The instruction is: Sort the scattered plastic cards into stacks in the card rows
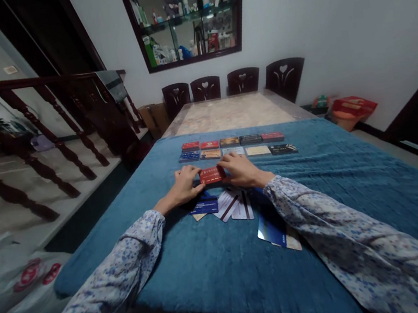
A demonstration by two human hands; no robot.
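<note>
A red card (212, 175) is held up between both hands. My left hand (186, 185) grips its left edge with fingers and thumb, and my right hand (242, 170) grips the right edge. Below them, loose cards overlap on the blue cloth: a blue card (205, 205), white cards with dark stripes (242, 208) and another blue card (273, 230) partly under my right sleeve. Beyond the hands, small card stacks form two rows, among them a red stack (210, 145) and a black one (283, 149).
The blue cloth (342, 199) covers the near part of a long table (230, 113). Dark chairs (243, 80) line its far end. A wooden railing (43, 114) and plastic bags (26, 280) are at the left; a red bag (352, 106) lies on the right.
</note>
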